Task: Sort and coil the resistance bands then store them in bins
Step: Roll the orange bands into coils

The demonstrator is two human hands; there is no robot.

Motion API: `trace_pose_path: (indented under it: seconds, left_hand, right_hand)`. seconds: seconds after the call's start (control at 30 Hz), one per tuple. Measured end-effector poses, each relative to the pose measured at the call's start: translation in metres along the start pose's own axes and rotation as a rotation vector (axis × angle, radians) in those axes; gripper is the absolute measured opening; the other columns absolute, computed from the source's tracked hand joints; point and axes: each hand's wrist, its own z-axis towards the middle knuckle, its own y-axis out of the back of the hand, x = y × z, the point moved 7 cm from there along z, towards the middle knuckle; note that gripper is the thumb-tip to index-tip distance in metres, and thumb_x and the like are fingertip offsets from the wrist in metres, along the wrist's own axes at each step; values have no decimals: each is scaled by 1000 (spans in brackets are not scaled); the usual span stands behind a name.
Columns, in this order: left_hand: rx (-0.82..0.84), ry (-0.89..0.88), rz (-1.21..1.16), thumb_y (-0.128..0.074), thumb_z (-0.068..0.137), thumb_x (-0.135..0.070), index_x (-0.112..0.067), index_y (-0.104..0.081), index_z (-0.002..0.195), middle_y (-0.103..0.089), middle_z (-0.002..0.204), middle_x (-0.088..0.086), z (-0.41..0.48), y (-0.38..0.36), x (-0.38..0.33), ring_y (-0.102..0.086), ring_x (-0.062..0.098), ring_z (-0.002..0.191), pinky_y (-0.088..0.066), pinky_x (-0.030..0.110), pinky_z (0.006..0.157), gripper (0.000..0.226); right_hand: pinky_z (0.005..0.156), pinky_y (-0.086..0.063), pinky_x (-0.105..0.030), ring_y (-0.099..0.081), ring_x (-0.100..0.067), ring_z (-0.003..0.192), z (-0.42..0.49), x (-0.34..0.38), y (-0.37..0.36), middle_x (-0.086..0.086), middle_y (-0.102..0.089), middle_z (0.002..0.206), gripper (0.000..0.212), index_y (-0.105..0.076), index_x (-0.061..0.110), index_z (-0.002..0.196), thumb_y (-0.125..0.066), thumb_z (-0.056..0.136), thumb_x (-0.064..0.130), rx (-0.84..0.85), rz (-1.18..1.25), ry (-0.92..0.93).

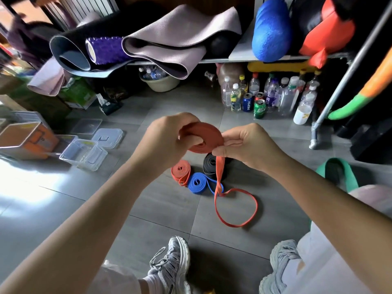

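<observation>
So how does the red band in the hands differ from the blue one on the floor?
The red flat rubber band is in the air, its coil gripped by the left hand and its strand pinched by the right hand; the blue flat rubber band lies untouched on the grey tiled floor. The red one is partly wound, a long loop trailing down; the blue one is nearly all wound. Both are rolled into spirals.

Red band [201,139], blue coil [197,182], black coil [210,164], orange coil [180,170], grey floor [148,209]
</observation>
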Motion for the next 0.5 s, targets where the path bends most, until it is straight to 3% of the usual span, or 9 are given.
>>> trace_pose_path:
  seconds: [0.13, 0.23, 0.33, 0.4, 0.5]
  left_hand:
    - [-72, 208, -590, -71, 76, 1, -24, -62, 84, -67, 80, 0, -6, 0, 16, -66, 14, 67, -57, 29, 63, 29]
    - [-127, 347, -965, -71, 70, -11, -16, -62, 92, -69, 86, 7, -19, -16, 25, -69, 17, 73, -57, 28, 62, 24]
    - [-107, 429, -1242, -67, 70, -15, -11, -61, 94, -72, 85, 5, -30, -39, 24, -70, 20, 79, -57, 29, 66, 25]
    - [-83, 466, -1174, -68, 75, -9, -13, -58, 91, -70, 86, 3, -32, -47, 25, -70, 18, 79, -58, 31, 67, 19]
    - [-71, 336, -494, -74, 77, -8, -19, -54, 98, -62, 98, -2, -26, -33, 27, -63, 15, 86, -54, 32, 73, 31]
  right_hand:
    - [72, -57, -21, -71, -9, 77, 1, 4, 2, -2, -75, 88, 28, -72, 23, 86, -75, 73, -1, -10, 137, 20]
    - [66, -52, -13, -69, -1, 74, 2, 9, 4, 13, -70, 88, 29, -70, 20, 91, -72, 73, -3, -44, 251, 57]
    - [70, -53, -14, -69, 0, 73, 2, 10, 6, 11, -70, 91, 35, -67, 19, 98, -70, 73, -5, -74, 283, 79]
    - [71, -53, -15, -69, 0, 73, 1, 8, 7, 7, -72, 92, 36, -67, 18, 101, -70, 74, -5, -83, 229, 72]
    - [72, -55, -18, -70, -3, 76, 0, 3, 7, 1, -74, 88, 30, -72, 16, 98, -75, 74, -1, -84, 17, 55]
